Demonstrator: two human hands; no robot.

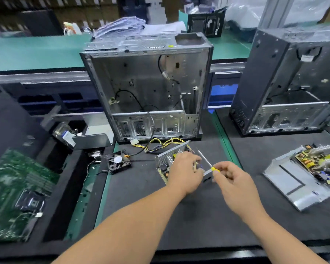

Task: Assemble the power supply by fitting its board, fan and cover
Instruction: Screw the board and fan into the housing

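The power supply housing (165,159), perforated metal with a board inside, lies on the black mat (145,206) in front of the open computer case. My left hand (185,172) rests over it, fingers curled on the board and housing edge. My right hand (231,178) grips a screwdriver (206,162) with a yellow handle; its shaft points up and left past the housing. Yellow and black cables (160,144) run from the housing towards the case. The small black fan (118,161) sits on the mat to the left, wire attached.
An open metal computer case (147,88) stands behind the work spot; another case (286,79) stands at the right. A second housing with a board (311,172) lies on the right mat. A green motherboard (13,191) sits in a black tray at the left.
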